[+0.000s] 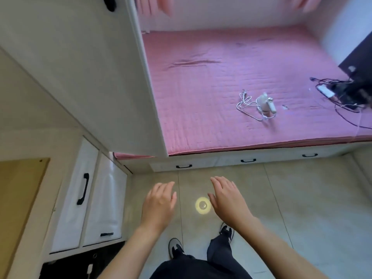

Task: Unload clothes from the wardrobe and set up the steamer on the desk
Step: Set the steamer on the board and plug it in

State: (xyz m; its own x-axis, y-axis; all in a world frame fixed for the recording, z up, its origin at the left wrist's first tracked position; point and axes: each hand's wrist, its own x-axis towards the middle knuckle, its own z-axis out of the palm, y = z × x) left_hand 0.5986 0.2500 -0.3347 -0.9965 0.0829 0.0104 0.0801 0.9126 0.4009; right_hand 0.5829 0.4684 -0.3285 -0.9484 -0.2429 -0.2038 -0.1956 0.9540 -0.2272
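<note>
- Left hand (160, 204) and right hand (228, 200): both out front over the floor tiles (302, 198), palms down, fingers straight and relaxed, holding nothing.
- Person is standing, dark trousers and sneakers (175, 248) at bottom of frame, facing the bed.
- Wardrobe door (80, 67) hangs open at left, its black handle (109, 4) at top edge. Interior not in view, so no clothes visible; can't tell what's left to unload.
- Drawer fronts (84, 188) with black pulls low left, more under the bed.
- Steamer (264, 104): small white handheld lying on the pink quilted mattress (201, 77), white cord (246, 106) looped loose just beside it.
- Likely next step: fetch steamer. Gather the cord first, grip the body, not the cable, so the plug doesn't drag.
- Black cables and gear (346, 91) sit well apart at right; keep clear of them.
- Desk not in view.
</note>
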